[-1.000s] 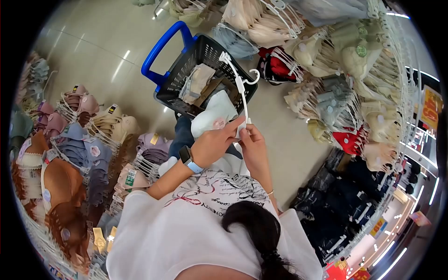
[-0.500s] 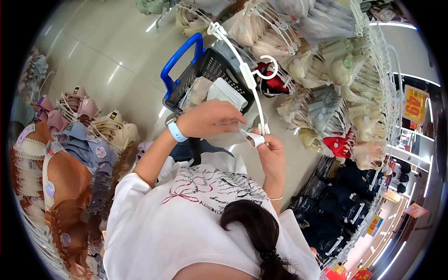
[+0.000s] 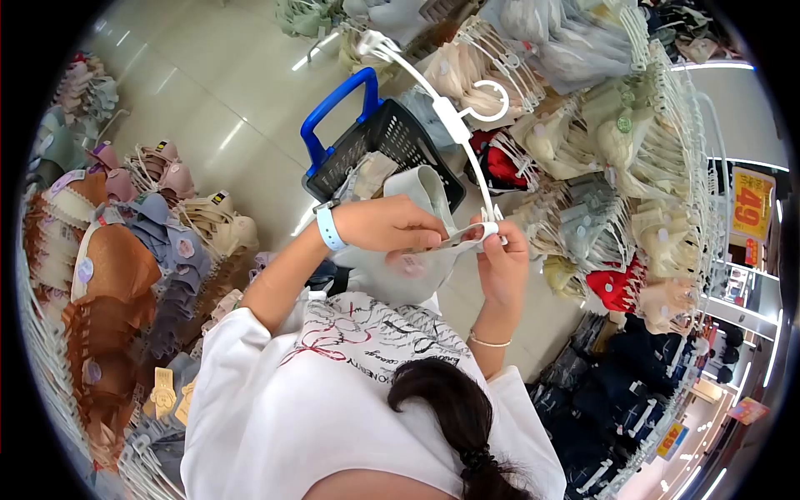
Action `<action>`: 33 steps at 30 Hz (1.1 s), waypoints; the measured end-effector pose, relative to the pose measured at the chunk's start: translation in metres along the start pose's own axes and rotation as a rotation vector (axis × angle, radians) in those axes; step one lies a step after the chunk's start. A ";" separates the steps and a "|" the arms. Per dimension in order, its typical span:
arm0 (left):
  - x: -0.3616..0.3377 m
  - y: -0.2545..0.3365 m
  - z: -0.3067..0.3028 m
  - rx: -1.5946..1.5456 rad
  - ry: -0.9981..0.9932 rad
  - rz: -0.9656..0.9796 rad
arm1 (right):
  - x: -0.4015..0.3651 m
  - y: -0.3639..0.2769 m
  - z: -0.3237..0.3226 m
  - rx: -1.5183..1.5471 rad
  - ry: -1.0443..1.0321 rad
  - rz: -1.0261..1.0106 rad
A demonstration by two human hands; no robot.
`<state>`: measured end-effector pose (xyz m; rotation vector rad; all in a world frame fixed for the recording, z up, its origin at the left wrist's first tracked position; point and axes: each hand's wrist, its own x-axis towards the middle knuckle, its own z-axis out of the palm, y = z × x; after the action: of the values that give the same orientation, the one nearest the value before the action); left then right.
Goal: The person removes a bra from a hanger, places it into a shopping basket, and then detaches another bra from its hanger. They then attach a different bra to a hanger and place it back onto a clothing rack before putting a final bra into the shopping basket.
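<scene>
A pale grey bra [image 3: 392, 271] hangs in front of my chest, its band end reaching up to the clip of a white hanger [image 3: 454, 125]. My right hand [image 3: 502, 254] pinches that white band end beside the clip. My left hand [image 3: 392, 223], with a light blue wristband [image 3: 330, 228] and a watch at the wrist, lies over the bra, its fingers curled and closed on the bra's edge. The fingertips are partly hidden by fabric. Slanting up and away, the hanger has its hook to the right and its other clip at the far end.
Beyond my hands stands a black shopping basket [image 3: 392, 137] with a blue handle [image 3: 337, 104], holding packaged goods. Racks of hanging bras line both sides, with brown ones [image 3: 117, 258] at left and cream ones [image 3: 617, 133] at right. Dark garments [image 3: 617, 375] hang lower right.
Both hands have moved slightly right in view. The left hand has come down onto the bra with its fingers closing. More of the grey bra now shows beneath it.
</scene>
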<state>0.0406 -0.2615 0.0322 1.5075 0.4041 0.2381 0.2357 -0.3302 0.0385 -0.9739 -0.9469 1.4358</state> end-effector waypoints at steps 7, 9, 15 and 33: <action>0.013 -0.001 0.022 0.064 0.456 0.096 | 0.006 -0.008 -0.008 -0.065 0.070 -0.016; 0.018 0.000 0.028 -0.007 0.556 0.097 | 0.008 -0.013 -0.005 -0.057 0.078 -0.034; 0.033 0.004 0.044 0.025 0.975 0.254 | 0.012 -0.007 -0.003 -0.271 0.080 -0.027; 0.032 0.001 0.032 0.113 1.102 0.208 | 0.054 0.009 0.006 -0.186 0.116 -0.059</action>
<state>0.0823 -0.2779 0.0301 1.4141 1.1365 1.2444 0.2239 -0.2777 0.0285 -1.1438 -1.0278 1.2448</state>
